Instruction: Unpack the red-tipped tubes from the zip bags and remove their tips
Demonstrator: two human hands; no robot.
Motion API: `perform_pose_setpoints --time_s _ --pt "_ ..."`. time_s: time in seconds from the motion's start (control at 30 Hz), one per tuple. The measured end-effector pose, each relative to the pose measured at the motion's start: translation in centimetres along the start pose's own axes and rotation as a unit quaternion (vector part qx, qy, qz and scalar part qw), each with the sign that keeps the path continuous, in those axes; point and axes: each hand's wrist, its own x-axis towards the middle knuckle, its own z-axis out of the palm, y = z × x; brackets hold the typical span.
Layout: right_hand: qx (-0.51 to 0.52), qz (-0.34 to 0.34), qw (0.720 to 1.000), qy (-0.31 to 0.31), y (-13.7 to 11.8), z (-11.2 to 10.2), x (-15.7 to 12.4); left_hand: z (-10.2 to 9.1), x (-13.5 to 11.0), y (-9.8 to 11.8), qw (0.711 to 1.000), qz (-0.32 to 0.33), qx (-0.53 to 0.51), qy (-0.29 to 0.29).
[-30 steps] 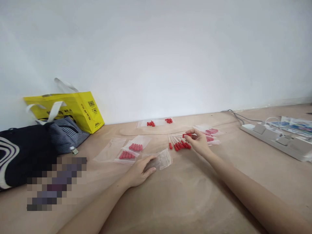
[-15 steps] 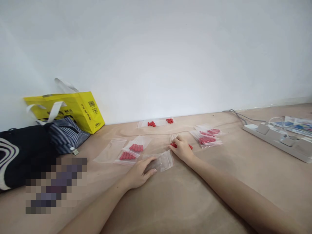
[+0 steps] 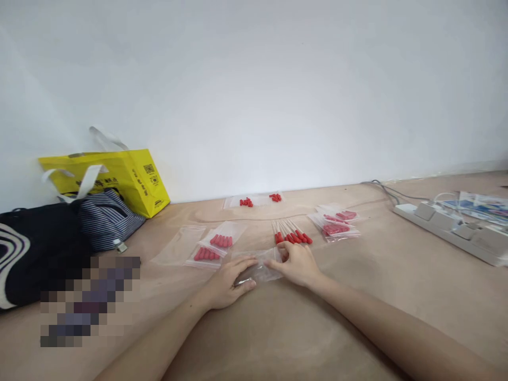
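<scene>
1. Pale wall [image 3: 254, 106] and brown tabletop [image 3: 246, 338] form the background.
2. Between the hands we find the working transparent bag [image 3: 262, 271], lying flat at the centre; we see no red pieces inside the part left uncovered.
3. Left hand [image 3: 228, 283]: thumb and fingers stand moderately apart over the bag's left side. Right hand [image 3: 297, 264]: thumb and fingertips meet the bag's right end with a narrow spread; we cannot tell whether film is pinched.
4. Completed portion, as we judge it: two filled bags [image 3: 206, 254] at left and an overlapping stack of filled bags [image 3: 336, 228] at right.
5. Remaining portion, as we judge it: loose red-ended sticks [image 3: 293, 236], fanned just beyond the right hand. We cannot tell whether the red pieces [image 3: 246, 202] near the wall are bagged.
6. Lettering: we note dark characters and a square code on the yellow carrier bag [image 3: 99, 180], too small to read reliably; print on the sheets [image 3: 484, 203] at far right is likewise illegible.
</scene>
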Motion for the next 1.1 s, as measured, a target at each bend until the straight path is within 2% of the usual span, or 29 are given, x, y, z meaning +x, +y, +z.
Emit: perform_pose_setpoints --time_s 0.07,0.17,0.23,0.33,0.37,0.4,0.53,0.6,0.67,0.73,0.8,0.87,0.97,1.1 --pt "0.072 0.025 0.997 -0.02 0.3 0.8 0.0 -0.1 -0.1 0.2 1.0 0.009 0.001 -0.016" --pt "0.211 -0.007 0.977 -0.028 1.3 1.5 0.4 -0.1 -0.1 0.1 1.0 0.018 -0.013 -0.011" --pt "0.296 -0.042 0.954 -0.035 1.9 1.5 0.6 0.2 -0.1 -0.1 0.998 0.011 -0.021 0.061" --pt "0.395 -0.073 0.912 -0.076 2.2 1.2 0.8 1.0 0.1 -0.6 0.973 -0.028 -0.043 0.225" --pt "0.411 -0.082 0.903 -0.09 2.2 1.2 0.8 1.3 0.2 -0.7 0.963 -0.048 -0.066 0.257" --pt "0.417 -0.091 0.899 -0.097 2.2 1.2 0.9 1.5 0.3 -0.7 0.957 -0.07 -0.099 0.264" --pt "0.358 -0.121 0.924 -0.052 2.3 1.7 1.0 1.3 1.0 -1.0 0.939 -0.134 -0.239 0.208" --pt "0.322 -0.12 0.939 -0.029 2.4 1.7 1.0 0.0 1.2 -1.9 0.924 -0.147 -0.241 0.257" --pt "0.296 -0.108 0.949 -0.02 2.5 1.6 1.0 -2.0 0.9 -3.6 0.906 -0.183 -0.198 0.326" --pt "0.276 -0.1 0.956 -0.013 2.5 1.6 0.8 -4.4 0.0 -6.0 0.882 -0.261 -0.121 0.373" --pt "0.256 -0.106 0.961 -0.014 2.5 1.6 0.6 -6.6 -1.4 -8.5 0.849 -0.341 0.008 0.404" --pt "0.226 -0.136 0.964 -0.016 2.3 1.8 0.4 -8.1 -2.9 -10.5 0.834 -0.363 0.05 0.412" --pt "0.159 -0.204 0.966 -0.017 2.1 2.0 0.1 -8.9 -4.5 -12.0 0.832 -0.377 0.11 0.392" --pt "0.101 -0.235 0.967 -0.02 1.9 1.9 -0.1 -8.3 -4.3 -11.5 0.844 -0.339 0.184 0.372"
